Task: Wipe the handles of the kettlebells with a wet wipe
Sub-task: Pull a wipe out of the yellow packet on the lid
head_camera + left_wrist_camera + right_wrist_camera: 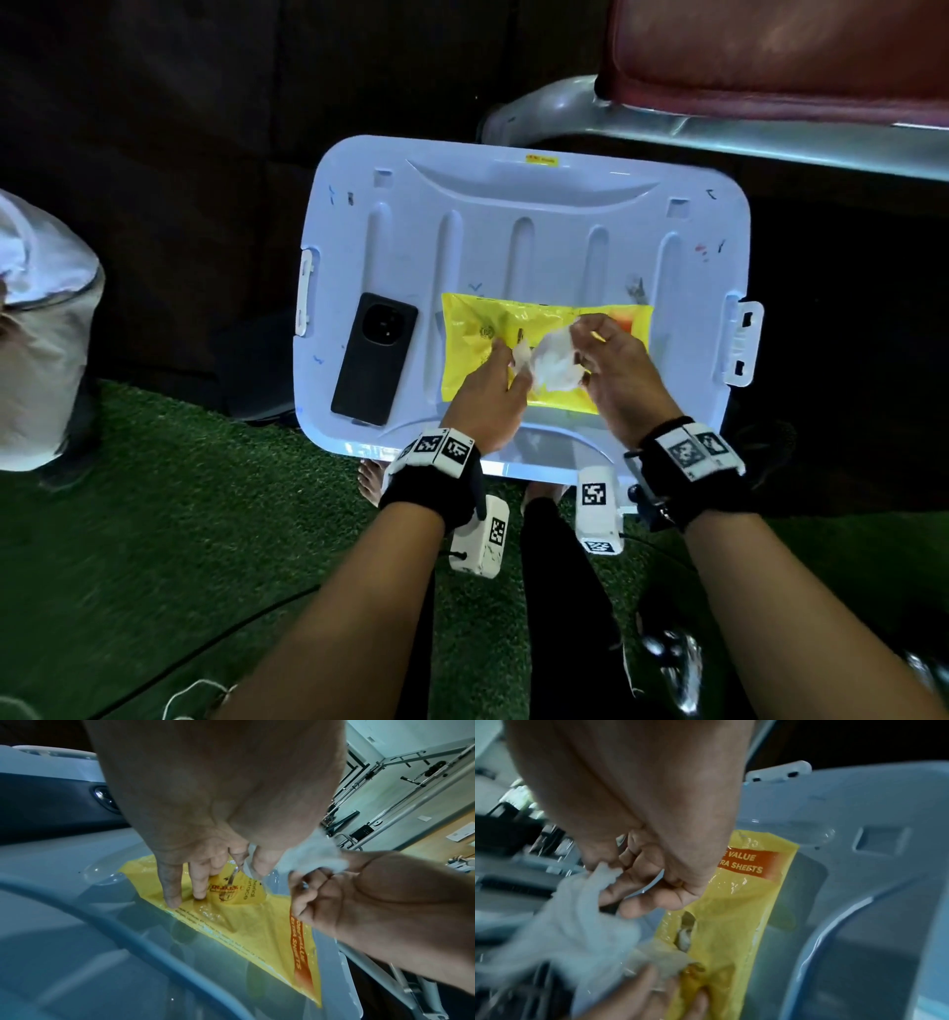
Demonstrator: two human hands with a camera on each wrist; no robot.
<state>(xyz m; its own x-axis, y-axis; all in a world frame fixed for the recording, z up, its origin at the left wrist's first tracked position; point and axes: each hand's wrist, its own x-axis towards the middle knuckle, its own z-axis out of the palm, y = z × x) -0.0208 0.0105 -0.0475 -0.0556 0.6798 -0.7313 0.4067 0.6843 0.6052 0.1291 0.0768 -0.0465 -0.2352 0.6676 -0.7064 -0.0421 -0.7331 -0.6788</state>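
A yellow wet-wipe packet (477,334) lies flat on a white plastic bin lid (513,231). My left hand (506,367) holds the packet down; two straight fingers (197,882) press on it while thumb and forefinger pinch its clear flap (659,959). My right hand (585,334) pinches a crumpled white wet wipe (557,354) just above the packet's slit (686,931). The wipe (316,854) hangs between the two hands. No kettlebell can be made out clearly in any view.
A black phone (374,360) lies on the lid left of the packet. A pale lined bin (41,334) stands at the far left on green turf (154,514). A red padded bench (770,51) on a metal frame (667,123) is behind. Blurred shiny dark objects (667,663) sit low right.
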